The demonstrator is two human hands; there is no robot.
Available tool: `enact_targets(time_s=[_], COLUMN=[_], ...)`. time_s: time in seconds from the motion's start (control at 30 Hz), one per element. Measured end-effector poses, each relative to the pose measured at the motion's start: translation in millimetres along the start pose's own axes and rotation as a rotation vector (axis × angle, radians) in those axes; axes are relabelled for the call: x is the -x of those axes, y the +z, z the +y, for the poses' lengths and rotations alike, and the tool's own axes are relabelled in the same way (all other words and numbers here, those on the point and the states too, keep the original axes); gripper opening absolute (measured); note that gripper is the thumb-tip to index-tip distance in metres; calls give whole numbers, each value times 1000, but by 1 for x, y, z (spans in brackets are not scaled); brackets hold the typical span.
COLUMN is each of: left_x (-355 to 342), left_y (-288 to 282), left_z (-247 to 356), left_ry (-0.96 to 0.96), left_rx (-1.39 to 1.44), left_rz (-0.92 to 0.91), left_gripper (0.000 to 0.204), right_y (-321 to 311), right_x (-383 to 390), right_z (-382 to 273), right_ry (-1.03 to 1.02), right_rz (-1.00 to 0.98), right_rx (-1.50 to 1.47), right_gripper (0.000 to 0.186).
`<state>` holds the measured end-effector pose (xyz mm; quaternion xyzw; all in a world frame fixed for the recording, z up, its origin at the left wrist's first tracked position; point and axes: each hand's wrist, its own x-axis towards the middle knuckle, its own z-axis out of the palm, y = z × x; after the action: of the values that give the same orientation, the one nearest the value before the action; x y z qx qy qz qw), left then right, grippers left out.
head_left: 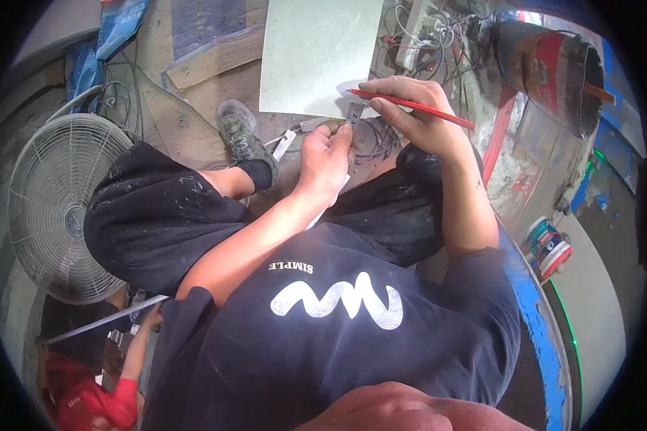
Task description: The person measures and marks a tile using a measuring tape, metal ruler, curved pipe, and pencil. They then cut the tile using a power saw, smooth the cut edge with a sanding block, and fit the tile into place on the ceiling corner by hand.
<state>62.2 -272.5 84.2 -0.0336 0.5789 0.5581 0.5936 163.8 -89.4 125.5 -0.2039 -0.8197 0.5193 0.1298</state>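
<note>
My left hand point(322, 161) grips a short metal ruler point(354, 113) with numbered markings, its upper end at the lower edge of a large white sheet point(316, 50). Something white shows below that hand, partly hidden by it. My right hand point(420, 126) holds a red pencil point(453, 121) between fingers and thumb, with the pencil's tip just above the ruler's upper end, near the sheet's lower right corner. Both hands are over the gap between my bent legs.
A floor fan point(50, 194) stands at left. A co-worker in red point(97, 402) is at lower left. A power strip and cables point(410, 47), a wooden board point(212, 61), a stained cylindrical object point(546, 79) and a small bucket point(550, 248) are around me.
</note>
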Motion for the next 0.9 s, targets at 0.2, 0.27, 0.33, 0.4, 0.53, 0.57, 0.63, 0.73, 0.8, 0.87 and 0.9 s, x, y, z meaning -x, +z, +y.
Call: enact_targets(time_s=[0.2, 0.27, 0.33, 0.4, 0.53, 0.57, 0.63, 0.73, 0.8, 0.87, 0.9], left_x=[0, -2, -3, -4, -4, -4, -3, -4, -4, -3, -2], left_y=[-4, -8, -10, -12, -13, -12, -14, -15, -16, -16, -15], left_z=[1, -1, -2, -3, -4, -4, -4, -8, -8, -8, -6], left_ry=[0, -11, -22, -37, -23, -26, -27, 5, -27, -23, -20], left_rx=[-5, -22, -41, -61, -83, -86, -93, -52, -13, -36, -55], left_rz=[-5, -14, -27, 3, 23, 16, 10, -2, 4, 11, 19], left_gripper=[23, 23, 23, 23, 23, 22, 22, 21, 21, 21, 21], right_y=[5, 6, 5, 3, 5, 5, 6, 9, 10, 11, 10], right_x=[-1, 1, 1, 1, 3, 4, 4, 5, 7, 7, 7], right_z=[-2, -5, -8, -11, -11, -10, -9, -8, -7, -7, -7], right_ry=[15, 54, 95, 163, 187, 174, 157, 71, 93, 88, 85], right_rz=[-3, 10, 25, -16, -30, -24, -14, -15, -14, -18, -26], right_rx=[68, 50, 35, 24, 48, 45, 39, 67, 49, 55, 60], right_gripper=[22, 21, 20, 19, 18, 18, 18, 19, 19, 19, 19])
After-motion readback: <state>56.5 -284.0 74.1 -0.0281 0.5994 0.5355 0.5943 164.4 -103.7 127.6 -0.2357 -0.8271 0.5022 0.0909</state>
